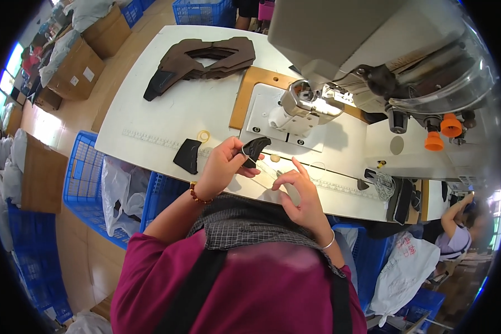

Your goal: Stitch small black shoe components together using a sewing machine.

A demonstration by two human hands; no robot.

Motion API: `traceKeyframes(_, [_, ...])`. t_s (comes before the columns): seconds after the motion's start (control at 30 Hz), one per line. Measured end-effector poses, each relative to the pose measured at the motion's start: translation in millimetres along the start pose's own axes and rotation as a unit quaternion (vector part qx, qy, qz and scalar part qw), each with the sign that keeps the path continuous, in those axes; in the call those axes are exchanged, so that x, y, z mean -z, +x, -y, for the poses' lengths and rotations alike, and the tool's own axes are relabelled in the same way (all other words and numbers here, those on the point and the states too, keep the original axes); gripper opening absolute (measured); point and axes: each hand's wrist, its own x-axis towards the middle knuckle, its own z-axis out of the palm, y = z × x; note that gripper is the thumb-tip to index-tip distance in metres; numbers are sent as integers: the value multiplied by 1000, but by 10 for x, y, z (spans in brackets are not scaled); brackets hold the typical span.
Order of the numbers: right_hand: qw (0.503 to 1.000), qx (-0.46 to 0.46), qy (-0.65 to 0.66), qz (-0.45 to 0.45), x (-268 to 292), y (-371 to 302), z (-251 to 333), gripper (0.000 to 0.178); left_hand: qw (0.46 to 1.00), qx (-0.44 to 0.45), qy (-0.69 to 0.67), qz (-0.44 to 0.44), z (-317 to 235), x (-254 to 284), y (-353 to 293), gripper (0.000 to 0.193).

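My left hand pinches a small curved black piece of material above the front of the white sewing table. A thin pale strand or edge runs along that piece by my fingers; I cannot make out which. To the right, my right hand hovers over the table's front edge with fingers apart, and nothing shows in it. Another black piece lies flat left of my left hand, beside a small yellow ring. Beyond both hands stands the sewing machine's metal post and foot.
Stacked brown cut pieces lie at the table's far left. The machine head overhangs the far right. Coiled white cord and dark strips sit at the right end. Blue crates flank the table; cardboard boxes stand left.
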Motion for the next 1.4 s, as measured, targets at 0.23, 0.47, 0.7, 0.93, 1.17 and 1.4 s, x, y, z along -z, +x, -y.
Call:
traceKeyframes(0.23, [984,-22,172,-36,-2,-83,-112,20,999,-3,-30,34,-29,10,17,6])
traceKeyframes(0.47, [980,-24,177,-89,-162,12,1,17,926,-162,340,5,105,-167,-53,25])
traceKeyframes(0.7, [985,-12,172,-2,-203,134,109,18,799,-309,515,0,158,-243,-50,32])
traceKeyframes(0.93, [998,41,-16,-45,-239,12,-117,19,994,27,102,20,-89,59,79,22])
traceKeyframes(1.17, [541,-76,826,-141,-277,-198,-573,27,956,69,-251,133,-48,53,16,22])
traceKeyframes(1.4, [724,-116,674,-89,-59,31,-239,42,971,-115,187,93,-56,-238,-85,18])
